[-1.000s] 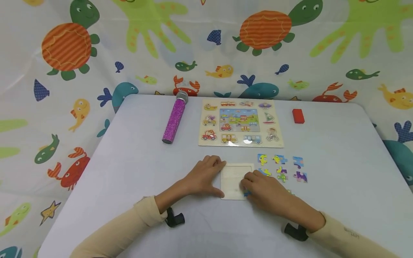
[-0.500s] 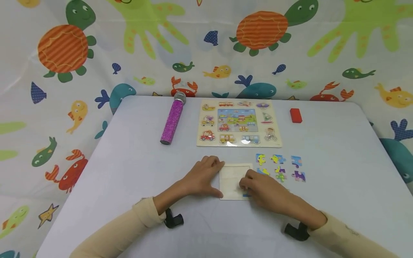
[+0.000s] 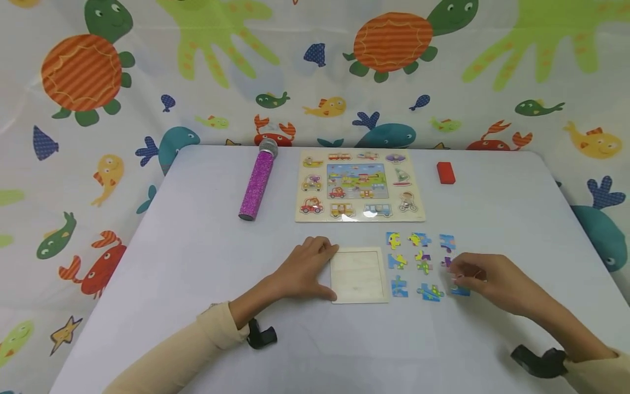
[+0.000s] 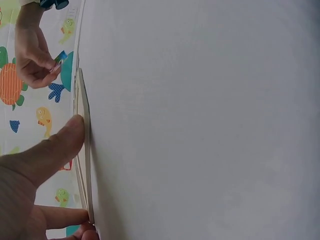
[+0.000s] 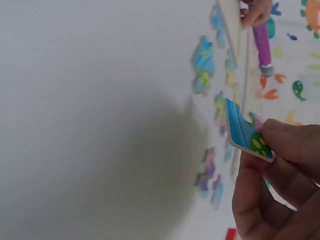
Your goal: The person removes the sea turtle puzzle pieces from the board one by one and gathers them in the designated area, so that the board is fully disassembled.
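In the head view, my left hand [image 3: 306,269] grips the left side of a shallow wooden puzzle tray [image 3: 334,276], thumb at the near corner and fingers at the far corner. The tray's bare floor shows. To its right, my right hand [image 3: 497,280] is over the rightmost pieces. In the right wrist view, its thumb and fingers pinch a jigsaw piece [image 5: 245,132], blue with green and yellow, clear of the table. Several other jigsaw pieces [image 3: 430,293] lie in rows between the tray and this hand; the purple one [image 3: 446,262] is partly hidden by the fingers.
A picture board [image 3: 359,214] with vehicle shapes lies behind the tray. Left of it is a purple glittery microphone [image 3: 256,183]; a red block [image 3: 445,173] lies to the right. A sea-animal cloth [image 3: 295,54] hangs behind the white table [image 3: 206,241].
My right hand has moved right, from over the tray to the far side of the pieces, taking the jigsaw piece out of the tray. The left hand has stayed on the tray.
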Tool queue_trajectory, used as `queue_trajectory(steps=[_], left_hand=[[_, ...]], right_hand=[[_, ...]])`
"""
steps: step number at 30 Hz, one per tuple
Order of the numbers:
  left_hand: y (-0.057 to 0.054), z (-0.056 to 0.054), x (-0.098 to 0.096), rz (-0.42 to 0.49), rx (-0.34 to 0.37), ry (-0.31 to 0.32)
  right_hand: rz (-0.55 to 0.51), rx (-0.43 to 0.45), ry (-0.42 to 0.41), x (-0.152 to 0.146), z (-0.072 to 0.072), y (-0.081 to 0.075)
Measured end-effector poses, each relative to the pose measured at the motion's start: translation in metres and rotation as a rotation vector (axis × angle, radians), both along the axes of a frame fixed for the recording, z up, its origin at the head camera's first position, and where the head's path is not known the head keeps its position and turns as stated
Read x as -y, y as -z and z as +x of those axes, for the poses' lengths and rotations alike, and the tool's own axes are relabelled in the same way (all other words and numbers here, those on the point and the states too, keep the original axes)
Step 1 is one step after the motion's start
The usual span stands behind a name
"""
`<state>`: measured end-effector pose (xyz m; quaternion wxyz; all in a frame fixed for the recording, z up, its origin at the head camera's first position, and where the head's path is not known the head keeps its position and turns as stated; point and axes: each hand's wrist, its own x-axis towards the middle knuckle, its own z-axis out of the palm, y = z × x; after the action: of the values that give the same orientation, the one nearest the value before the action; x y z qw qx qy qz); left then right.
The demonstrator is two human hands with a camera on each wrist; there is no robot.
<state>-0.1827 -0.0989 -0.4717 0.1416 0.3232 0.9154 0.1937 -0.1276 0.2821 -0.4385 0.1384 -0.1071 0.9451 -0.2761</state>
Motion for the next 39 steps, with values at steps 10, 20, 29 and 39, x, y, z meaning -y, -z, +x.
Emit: queue_trajectory(steps=[10,20,29,39], left_hand=[[0.001,0.000,-0.001,0.000,0.002,0.007],[0.001,0.001,-0.001,0.000,0.002,0.015],[0.001,0.001,0.000,0.007,0.015,0.004],[-0.004,-0.001,0.000,0.001,0.099,-0.018]], right_hand=[[0.038,-0.056,-0.054,-0.005,0.015,0.021],[0.205,-0.110,-0.002,0.000,0.028,0.026],[0.247,-0.131,-0.051,0.001,0.030,0.030],[0.182,-0.126,0.004,-0.009,0.017,0.007]])
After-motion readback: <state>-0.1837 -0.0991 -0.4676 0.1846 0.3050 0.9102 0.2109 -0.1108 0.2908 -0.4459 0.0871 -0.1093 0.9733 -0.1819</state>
